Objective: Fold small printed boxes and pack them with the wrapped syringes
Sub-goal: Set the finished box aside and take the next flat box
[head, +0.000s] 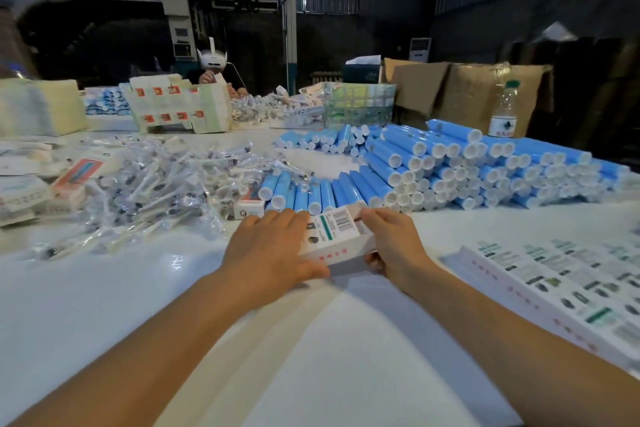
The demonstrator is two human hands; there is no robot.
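A small white printed box (337, 236) with a barcode and a green stripe sits between both hands over the white table. My left hand (270, 250) grips its left end, thumb underneath along the front edge. My right hand (391, 243) grips its right end, fingers curled over the top and thumb below. A heap of clear-wrapped syringes (156, 187) lies to the left. A stack of flat printed box blanks (561, 284) lies at the right.
Many blue tubes with white caps (450, 170) are piled behind the box. Folded boxes (74, 180) lie at far left, one small box (249, 208) near my left hand. A water bottle (504, 111), cardboard cartons (467, 90) and another person (216, 73) are at the back.
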